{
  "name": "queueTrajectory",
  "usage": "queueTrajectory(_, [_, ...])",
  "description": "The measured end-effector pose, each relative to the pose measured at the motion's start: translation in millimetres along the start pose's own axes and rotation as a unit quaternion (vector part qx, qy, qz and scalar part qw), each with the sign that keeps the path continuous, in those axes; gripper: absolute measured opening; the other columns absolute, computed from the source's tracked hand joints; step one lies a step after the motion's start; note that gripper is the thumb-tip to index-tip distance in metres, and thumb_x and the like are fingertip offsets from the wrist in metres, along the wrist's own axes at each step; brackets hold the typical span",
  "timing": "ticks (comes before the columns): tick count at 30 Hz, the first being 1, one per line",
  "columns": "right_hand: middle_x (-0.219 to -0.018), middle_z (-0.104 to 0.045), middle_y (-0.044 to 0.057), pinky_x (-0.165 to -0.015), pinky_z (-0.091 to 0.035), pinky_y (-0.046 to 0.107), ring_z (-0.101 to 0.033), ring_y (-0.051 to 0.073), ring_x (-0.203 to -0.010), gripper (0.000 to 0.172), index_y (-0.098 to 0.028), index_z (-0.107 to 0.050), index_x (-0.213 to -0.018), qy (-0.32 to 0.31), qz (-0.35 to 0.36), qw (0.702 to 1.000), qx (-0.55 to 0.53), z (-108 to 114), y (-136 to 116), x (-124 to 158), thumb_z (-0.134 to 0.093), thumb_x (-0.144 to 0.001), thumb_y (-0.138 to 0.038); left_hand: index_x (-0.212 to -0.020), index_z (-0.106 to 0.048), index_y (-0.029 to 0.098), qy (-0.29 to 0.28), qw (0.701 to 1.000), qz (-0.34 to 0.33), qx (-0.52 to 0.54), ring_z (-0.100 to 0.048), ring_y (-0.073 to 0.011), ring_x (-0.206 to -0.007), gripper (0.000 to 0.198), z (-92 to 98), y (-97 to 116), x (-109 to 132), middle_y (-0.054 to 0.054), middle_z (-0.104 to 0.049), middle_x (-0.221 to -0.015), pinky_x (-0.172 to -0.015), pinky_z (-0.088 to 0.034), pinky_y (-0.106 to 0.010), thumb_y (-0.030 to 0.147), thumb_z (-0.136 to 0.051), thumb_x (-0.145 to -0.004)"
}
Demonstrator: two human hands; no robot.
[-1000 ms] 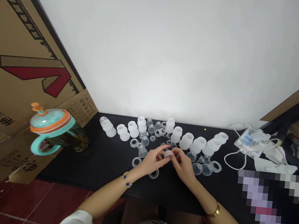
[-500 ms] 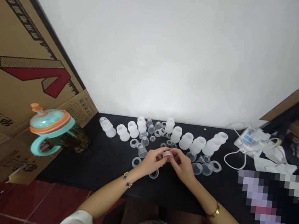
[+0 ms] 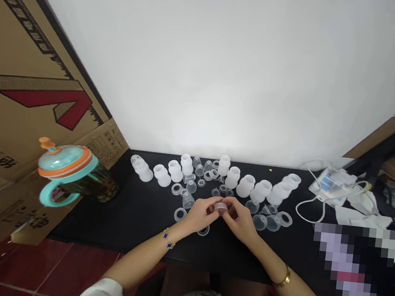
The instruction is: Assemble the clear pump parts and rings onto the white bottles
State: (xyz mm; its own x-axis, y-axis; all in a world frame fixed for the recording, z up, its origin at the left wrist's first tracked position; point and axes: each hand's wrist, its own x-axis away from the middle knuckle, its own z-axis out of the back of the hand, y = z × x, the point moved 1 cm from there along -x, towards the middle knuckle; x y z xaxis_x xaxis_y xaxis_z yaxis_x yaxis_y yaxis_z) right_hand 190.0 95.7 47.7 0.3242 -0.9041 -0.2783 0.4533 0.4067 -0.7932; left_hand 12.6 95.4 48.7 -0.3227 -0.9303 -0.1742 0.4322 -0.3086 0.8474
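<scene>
Between the fingertips of both hands is a small translucent round part that looks like a baby bottle collar (image 3: 221, 207). My left hand (image 3: 201, 214) pinches it from the left, and my right hand (image 3: 241, 218) grips it from the right. The fingers cover much of its side. Just below my left hand lies a loose clear ring (image 3: 203, 230); another flat ring (image 3: 180, 214) is by the left wrist. Clear domed caps (image 3: 259, 222) lie to the right of my right hand. Beyond the hands, small round valve-like discs (image 3: 223, 188) rest on the black table (image 3: 133, 226).
Several white open bottles (image 3: 246, 186) stand in an arc along the wall. One bottle (image 3: 144, 170) at the far left carries a clear teat. A lidded drink cup (image 3: 69, 162) stands before a cardboard box (image 3: 34, 55). White cables (image 3: 323, 208) and papers lie at the right.
The held collar has turned slightly, and more of its side shows between my fingertips. Both hands stay in nearly the same place.
</scene>
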Motion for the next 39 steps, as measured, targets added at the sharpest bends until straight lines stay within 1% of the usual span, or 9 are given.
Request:
queueTrajectory(8, [-0.080, -0.067, -0.001, -0.053, -0.043, 0.024, -0.055, 0.013, -0.056, 0.015, -0.022, -0.062, -0.100, 0.015, 0.007, 1.000, 0.008, -1.6, 2.0, 0.2, -0.059, -0.086, -0.024, -0.112, -0.072, 0.017, -0.023, 0.999, -0.027, -0.015, -0.050, -0.0111, -0.059, 0.034, 1.7, 5.5, 0.1, 0.001, -0.065, -0.073, -0.058, -0.038, -0.021, 0.016, -0.053, -0.084])
queueTrajectory(12, [-0.082, -0.068, -0.001, -0.053, -0.043, 0.024, -0.054, 0.013, -0.056, 0.015, -0.022, -0.063, -0.099, 0.024, 0.010, 1.000, 0.008, -1.3, 1.4, 1.0, -0.060, -0.084, -0.022, -0.113, -0.071, 0.017, -0.016, 0.999, -0.037, -0.016, -0.050, -0.0111, -0.060, 0.036, 1.7, 5.8, 0.3, 0.001, -0.065, -0.074, -0.059, -0.038, -0.021, 0.015, -0.053, -0.083])
queueTrajectory(15, [-0.082, -0.068, -0.001, -0.053, -0.042, 0.024, -0.054, 0.013, -0.056, 0.014, -0.023, -0.064, -0.099, 0.026, 0.006, 1.000, 0.001, -0.7, 1.3, 1.4, -0.062, -0.086, -0.025, -0.118, -0.070, 0.018, -0.004, 1.000, -0.029, -0.010, -0.053, -0.0108, -0.058, 0.037, 0.0, 3.3, 0.6, 0.001, -0.067, -0.075, -0.058, -0.039, -0.021, 0.018, -0.055, -0.084])
queueTrajectory(20, [-0.077, -0.067, -0.002, -0.052, -0.041, 0.024, -0.054, 0.013, -0.054, 0.016, -0.023, -0.065, -0.101, 0.033, -0.003, 0.999, -0.003, 0.5, 2.1, 1.3, -0.062, -0.089, -0.031, -0.124, -0.066, 0.017, 0.017, 1.000, -0.022, 0.004, -0.055, -0.0113, -0.056, 0.038, -1.9, 0.5, 1.5, 0.001, -0.064, -0.069, -0.057, -0.042, -0.021, 0.026, -0.057, -0.087])
queueTrajectory(24, [-0.067, -0.063, -0.003, -0.049, -0.039, 0.024, -0.055, 0.014, -0.052, 0.021, -0.022, -0.064, -0.106, 0.026, -0.004, 1.000, -0.005, -0.1, 3.6, 1.9, -0.057, -0.093, -0.036, -0.123, -0.066, 0.017, 0.025, 0.999, -0.019, -0.005, -0.055, -0.0114, -0.052, 0.035, 0.3, 0.9, 3.0, 0.003, -0.062, -0.062, -0.054, -0.042, -0.020, 0.031, -0.053, -0.093])
queueTrajectory(26, [-0.063, -0.060, -0.003, -0.049, -0.039, 0.024, -0.056, 0.014, -0.052, 0.022, -0.022, -0.064, -0.107, 0.025, -0.003, 1.000, -0.005, -0.8, 4.0, 2.0, -0.055, -0.095, -0.038, -0.122, -0.067, 0.018, 0.025, 0.999, -0.019, -0.011, -0.057, -0.0121, -0.053, 0.035, 1.7, 0.7, 3.7, 0.001, -0.065, -0.064, -0.054, -0.043, -0.021, 0.034, -0.049, -0.096])
queueTrajectory(29, [-0.064, -0.061, -0.003, -0.051, -0.040, 0.024, -0.057, 0.015, -0.053, 0.021, -0.022, -0.063, -0.104, 0.025, -0.005, 1.000, -0.004, -1.5, 3.8, 1.4, -0.055, -0.095, -0.039, -0.123, -0.068, 0.020, 0.025, 0.999, -0.032, -0.021, -0.060, -0.0128, -0.055, 0.036, 2.7, -0.7, 4.0, 0.000, -0.069, -0.069, -0.055, -0.045, -0.021, 0.034, -0.045, -0.099])
queueTrajectory(33, [-0.064, -0.061, -0.003, -0.050, -0.040, 0.024, -0.057, 0.014, -0.053, 0.021, -0.022, -0.063, -0.103, 0.026, -0.010, 1.000, -0.002, -1.7, 3.5, 0.7, -0.055, -0.095, -0.040, -0.123, -0.069, 0.021, 0.035, 0.998, -0.047, -0.029, -0.060, -0.0130, -0.056, 0.036, 2.5, -2.4, 3.6, -0.001, -0.072, -0.072, -0.056, -0.045, -0.022, 0.034, -0.046, -0.099])
queueTrajectory(39, [-0.074, -0.065, -0.001, -0.049, -0.040, 0.024, -0.055, 0.013, -0.055, 0.025, -0.022, -0.063, -0.110, 0.014, -0.009, 1.000, -0.008, -0.3, 1.8, 0.3, -0.055, -0.096, -0.042, -0.124, -0.068, 0.020, 0.048, 0.998, -0.031, -0.011, -0.058, -0.0125, -0.057, 0.036, 5.0, 2.2, 3.1, -0.002, -0.073, -0.077, -0.057, -0.044, -0.022, 0.034, -0.049, -0.098])
